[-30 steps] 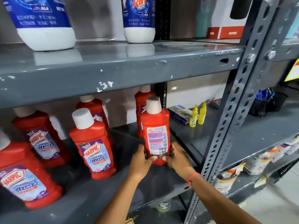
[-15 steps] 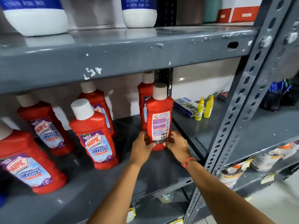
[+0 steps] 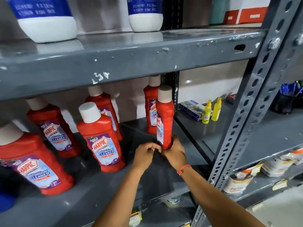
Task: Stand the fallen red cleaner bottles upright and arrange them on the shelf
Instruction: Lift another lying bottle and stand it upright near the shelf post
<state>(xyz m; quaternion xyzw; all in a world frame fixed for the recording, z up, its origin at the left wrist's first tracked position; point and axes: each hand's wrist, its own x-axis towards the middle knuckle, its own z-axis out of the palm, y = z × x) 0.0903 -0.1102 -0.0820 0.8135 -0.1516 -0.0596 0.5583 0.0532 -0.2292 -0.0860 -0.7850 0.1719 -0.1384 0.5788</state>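
Both forearms came up from the bottom of the view, a red thread band (image 3: 183,168) round the right wrist. The right hand (image 3: 174,150) was wrapped round the base of an upright red cleaner bottle (image 3: 165,122), fingers closed on it from the right side. The left hand (image 3: 144,152) sat just left of that grip with its fingers curled in, touching or almost touching the bottle's foot; hard to say if it was actually squeezing anything since that spot was blurry. The held bottle stood on the grey shelf (image 3: 164,174), turned so its label showed edge-on, white cap up top.

Just behind the grip and a bit left stood another red bottle (image 3: 150,112), upright, close to touching the held one. Further left of the grip was a front bottle (image 3: 101,141) with the Harpic label facing out, and right behind it a second one (image 3: 105,105). Left again, one more (image 3: 52,128) stood near the back wall, and the far-left bottle (image 3: 32,164) was nearest the shelf edge. All of them looked upright.

Right of the grip, past the shelf divider, two yellow glue bottles (image 3: 211,112) stood next to a small blue box (image 3: 190,109). Above the grip, on the upper shelf (image 3: 131,63), sat two white and blue bottles (image 3: 145,13)
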